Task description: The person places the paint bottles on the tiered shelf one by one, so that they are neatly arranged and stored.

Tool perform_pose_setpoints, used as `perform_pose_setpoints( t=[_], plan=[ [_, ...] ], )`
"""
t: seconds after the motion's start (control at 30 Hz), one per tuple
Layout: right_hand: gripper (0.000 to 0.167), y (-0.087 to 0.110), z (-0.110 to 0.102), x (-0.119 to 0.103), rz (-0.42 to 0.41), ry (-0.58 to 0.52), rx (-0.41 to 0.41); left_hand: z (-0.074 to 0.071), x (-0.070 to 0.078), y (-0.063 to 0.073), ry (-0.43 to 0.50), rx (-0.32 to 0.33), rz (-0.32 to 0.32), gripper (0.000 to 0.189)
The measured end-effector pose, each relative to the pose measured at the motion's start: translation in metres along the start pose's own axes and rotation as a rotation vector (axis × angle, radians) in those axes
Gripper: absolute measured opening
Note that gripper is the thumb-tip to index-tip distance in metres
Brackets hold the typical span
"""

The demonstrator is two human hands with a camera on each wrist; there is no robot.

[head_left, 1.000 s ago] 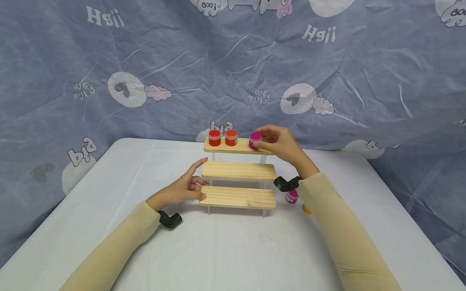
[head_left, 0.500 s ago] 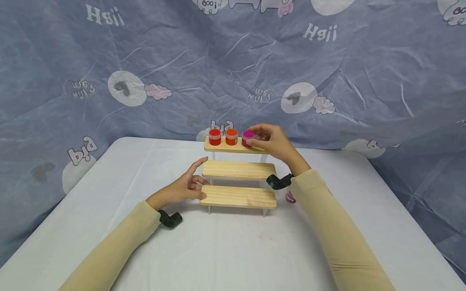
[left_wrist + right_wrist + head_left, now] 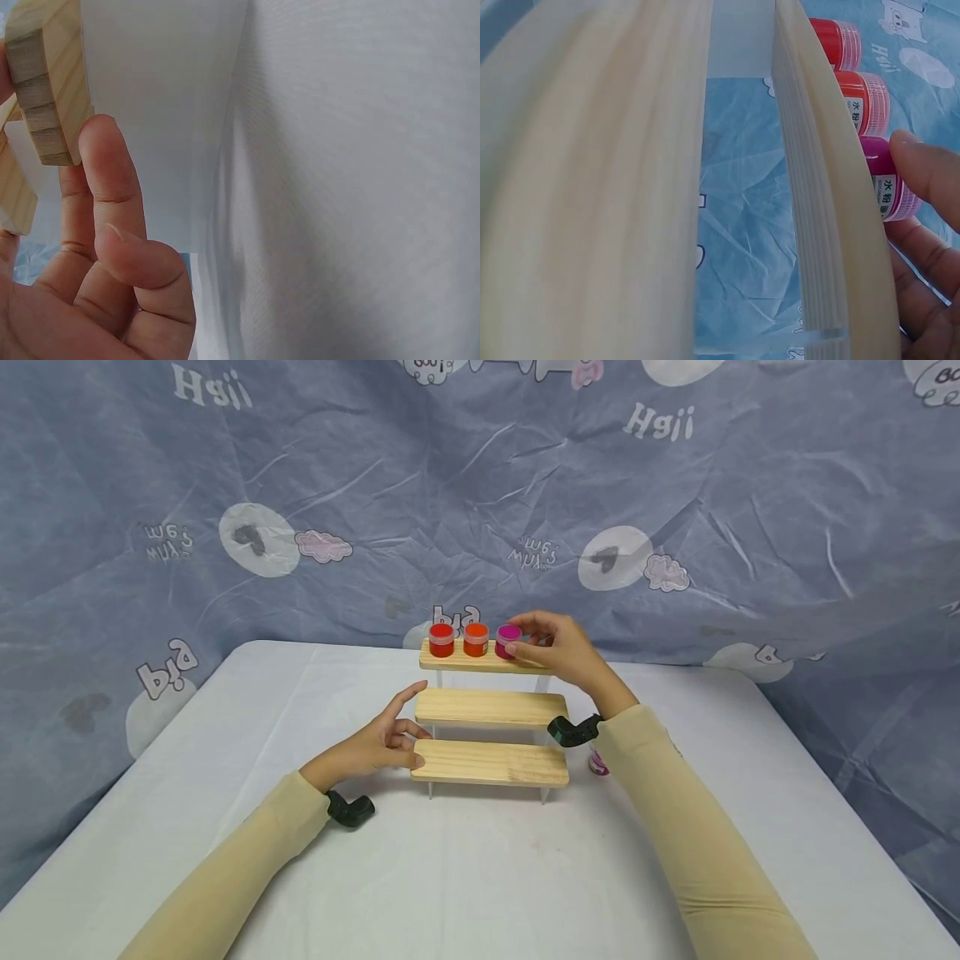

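A round magenta plastic jar (image 3: 507,643) is pinched by the right hand (image 3: 558,650) on the topmost of three grained pale-wood boards (image 3: 491,708), beside one red jar (image 3: 441,642) and one orange jar (image 3: 476,641). The lowest board (image 3: 483,762) is gripped at its end by the left hand (image 3: 378,745), forefinger stretched. What seems a fourth jar (image 3: 597,765) is half hidden by the beige sleeve (image 3: 675,814).

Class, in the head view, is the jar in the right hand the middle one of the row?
No, the right hand holds the magenta jar at the right end; the orange jar stands in the middle.
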State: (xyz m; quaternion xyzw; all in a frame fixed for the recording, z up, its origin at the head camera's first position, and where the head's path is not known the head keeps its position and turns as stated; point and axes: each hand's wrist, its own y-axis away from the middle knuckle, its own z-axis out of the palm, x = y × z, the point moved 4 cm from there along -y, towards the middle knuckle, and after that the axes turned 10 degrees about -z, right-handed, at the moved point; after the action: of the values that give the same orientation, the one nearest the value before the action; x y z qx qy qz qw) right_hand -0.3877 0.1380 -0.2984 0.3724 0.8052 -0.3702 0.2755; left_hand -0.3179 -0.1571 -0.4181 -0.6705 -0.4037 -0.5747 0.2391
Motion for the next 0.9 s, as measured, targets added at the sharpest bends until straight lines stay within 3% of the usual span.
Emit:
perform_pose_setpoints(
  t=[0.33, 0.57, 0.9],
  plan=[
    [0.045, 0.008, -0.006, -0.002, -0.04, -0.024, -0.008, -0.001, -0.002, -0.001, -0.006, 0.006, -0.002, 0.117],
    [0.04, 0.019, -0.011, 0.001, -0.055, -0.103, 0.027, 0.0, 0.001, 0.0, 0.0, 0.008, -0.008, 0.117],
    [0.035, 0.038, -0.024, 0.005, -0.065, -0.123, 0.068, 0.0, -0.001, 0.0, 0.002, 0.004, -0.001, 0.117]
  ],
)
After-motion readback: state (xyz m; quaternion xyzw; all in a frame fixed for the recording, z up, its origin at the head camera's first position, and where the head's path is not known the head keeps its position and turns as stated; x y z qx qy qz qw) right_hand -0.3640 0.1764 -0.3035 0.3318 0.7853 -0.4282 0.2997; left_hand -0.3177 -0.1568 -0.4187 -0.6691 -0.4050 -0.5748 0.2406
